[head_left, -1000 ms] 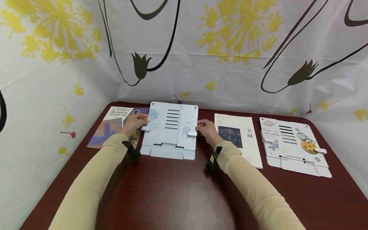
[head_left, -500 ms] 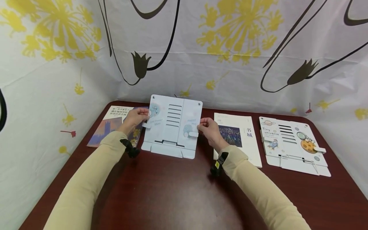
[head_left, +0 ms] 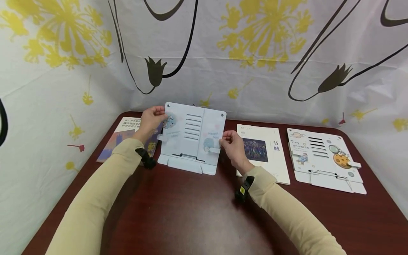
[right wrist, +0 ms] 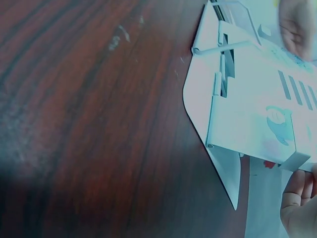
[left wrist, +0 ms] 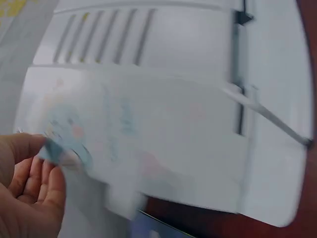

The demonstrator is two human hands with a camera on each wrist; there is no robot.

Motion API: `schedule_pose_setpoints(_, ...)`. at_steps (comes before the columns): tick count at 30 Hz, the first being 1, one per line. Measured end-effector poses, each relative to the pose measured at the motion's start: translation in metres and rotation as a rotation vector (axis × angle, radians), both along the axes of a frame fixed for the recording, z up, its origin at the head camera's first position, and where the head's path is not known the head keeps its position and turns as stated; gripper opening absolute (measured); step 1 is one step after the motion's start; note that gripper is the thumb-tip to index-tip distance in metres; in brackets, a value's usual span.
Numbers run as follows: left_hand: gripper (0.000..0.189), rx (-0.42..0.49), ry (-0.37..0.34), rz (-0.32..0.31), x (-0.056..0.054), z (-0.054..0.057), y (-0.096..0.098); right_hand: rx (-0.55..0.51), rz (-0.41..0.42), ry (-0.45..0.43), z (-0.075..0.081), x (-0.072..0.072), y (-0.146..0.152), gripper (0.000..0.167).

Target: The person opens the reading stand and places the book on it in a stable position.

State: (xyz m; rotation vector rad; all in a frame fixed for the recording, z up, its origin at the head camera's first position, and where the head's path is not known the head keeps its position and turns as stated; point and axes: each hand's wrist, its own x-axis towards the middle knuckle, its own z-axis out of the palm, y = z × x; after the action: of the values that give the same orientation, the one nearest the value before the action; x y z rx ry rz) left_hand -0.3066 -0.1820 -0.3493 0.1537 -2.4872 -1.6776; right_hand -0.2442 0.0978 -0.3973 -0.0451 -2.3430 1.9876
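Observation:
A white folding book stand (head_left: 194, 132) with slots and pale blue cartoon prints is at the back of the table, its panel tilted up from its base. My left hand (head_left: 151, 124) pinches the panel's left edge near the upper corner, thumb on the front. Lower down on the opposite edge, beside a page clip (head_left: 214, 150), my right hand (head_left: 234, 148) holds the panel between thumb and fingers. In the left wrist view the slotted panel (left wrist: 188, 144) is blurred. The right wrist view shows the base plate (right wrist: 199, 106) on the table. The back of the stand is hidden.
Two overlapping books (head_left: 122, 136) lie to the left, partly behind my left arm. A white book (head_left: 278, 163) with a dark cover picture lies right of my right hand. Farther right is a second white stand (head_left: 322, 152), folded flat. Patterned curtains border the dark red table (head_left: 191, 212).
The stand's panel has risen from lying nearly flat to a tilt. My left hand has slid up its left edge, and my right hand has shifted slightly right with the other edge.

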Motion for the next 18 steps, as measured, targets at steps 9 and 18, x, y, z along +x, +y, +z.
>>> schedule_pose_setpoints(9,0.032,-0.098,0.384,-0.015,-0.004,0.043,0.02,0.07,-0.014,0.061,-0.001,0.005,0.0,0.015)
schedule_pose_setpoints(18,0.028,-0.323,0.307,-0.389,0.004,0.064,0.074,0.075,-0.031,0.092,-0.001,0.009,0.0,0.014)
